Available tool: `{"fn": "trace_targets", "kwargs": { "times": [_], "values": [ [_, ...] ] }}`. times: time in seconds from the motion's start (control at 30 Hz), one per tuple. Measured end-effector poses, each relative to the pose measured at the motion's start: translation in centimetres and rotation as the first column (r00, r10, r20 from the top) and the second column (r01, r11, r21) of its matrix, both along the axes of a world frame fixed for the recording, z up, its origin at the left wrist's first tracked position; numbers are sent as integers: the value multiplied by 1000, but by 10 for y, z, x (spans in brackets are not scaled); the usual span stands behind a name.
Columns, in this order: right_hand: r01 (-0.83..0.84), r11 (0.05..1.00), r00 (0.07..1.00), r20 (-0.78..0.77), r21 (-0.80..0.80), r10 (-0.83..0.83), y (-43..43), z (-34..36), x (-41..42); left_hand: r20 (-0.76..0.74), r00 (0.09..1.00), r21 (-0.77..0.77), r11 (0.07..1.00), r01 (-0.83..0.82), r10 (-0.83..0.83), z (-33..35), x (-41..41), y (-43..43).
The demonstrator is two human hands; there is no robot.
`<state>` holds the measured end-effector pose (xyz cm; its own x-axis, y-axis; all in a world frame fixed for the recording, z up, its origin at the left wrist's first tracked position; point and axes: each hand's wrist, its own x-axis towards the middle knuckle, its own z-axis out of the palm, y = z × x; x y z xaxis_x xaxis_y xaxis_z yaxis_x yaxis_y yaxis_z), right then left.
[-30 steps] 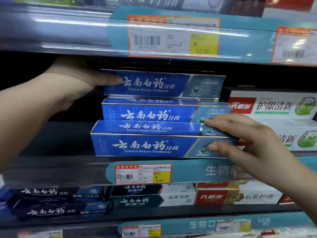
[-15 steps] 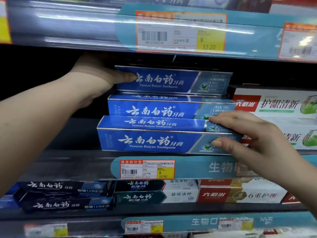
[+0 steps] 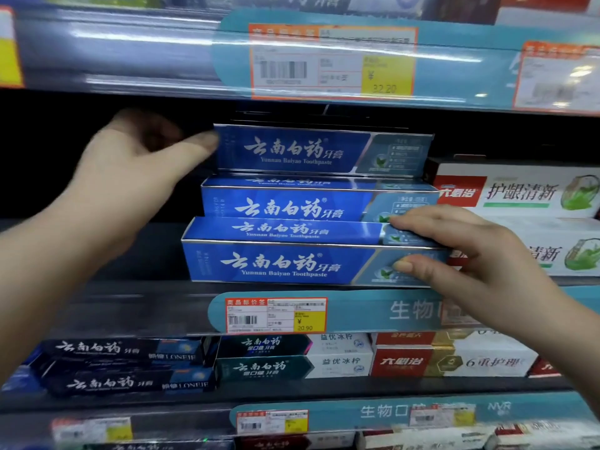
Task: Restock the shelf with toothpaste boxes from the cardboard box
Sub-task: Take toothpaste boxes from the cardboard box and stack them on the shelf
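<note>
Right hand (image 3: 480, 264) fingers (image 3: 422, 222) grasping right end of bottom toothpaste box (image 3: 285, 263) on shelf (image 3: 136, 306). Left hand (image 3: 136, 167) blurred, fingertip at left end of top box (image 3: 292, 151); grip unclear.

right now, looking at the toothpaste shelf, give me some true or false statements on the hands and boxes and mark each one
1. The right hand grips the right end of the lowest blue Yunnan Baiyao box. True.
2. The left hand rests on the price tag. False: its fingertips are at the left end of the top blue box.
3. Three blue boxes are stacked. True.
4. White and red boxes sit left of the blue stack. False: they sit to its right.
</note>
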<state>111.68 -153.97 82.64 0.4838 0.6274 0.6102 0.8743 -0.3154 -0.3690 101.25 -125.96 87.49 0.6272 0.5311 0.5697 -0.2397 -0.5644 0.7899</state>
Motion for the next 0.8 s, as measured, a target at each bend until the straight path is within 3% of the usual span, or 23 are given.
{"fn": "trace_targets", "kwargs": {
  "times": [0.07, 0.17, 0.3, 0.43, 0.6, 0.73, 0.8],
  "values": [
    [3, 1000, 1000, -2, -2, -3, 0, -1, 0, -63, 998, 102, 994, 33, -26, -15, -14, 7],
    [19, 1000, 1000, -19, 10, -18, 1, -1, -1, -221, 960, 94, 976, 196, -172, -40, -30, 5],
    [22, 999, 999, -36, 29, -21, 2, -1, -3, -241, 961, 109, 981, 164, -134, -52, -29, 4],
    [6, 999, 1000, -30, 38, -5, 3, 2, -9, -179, 973, 89, 982, 165, -147, -53, -38, 1],
    [-4, 990, 999, 50, 139, -3, 4, 26, -16, 11, 978, 41, 977, 208, -209, -29, -41, 2],
    [81, 968, 986, 126, 236, -113, 9, 41, -13, 97, 970, -31, 974, 226, -222, -13, -27, -1],
    [171, 934, 979, 54, 315, -198, 14, 41, -7, 117, 969, -56, 973, 223, -215, -6, -19, -4]
  ]
}}
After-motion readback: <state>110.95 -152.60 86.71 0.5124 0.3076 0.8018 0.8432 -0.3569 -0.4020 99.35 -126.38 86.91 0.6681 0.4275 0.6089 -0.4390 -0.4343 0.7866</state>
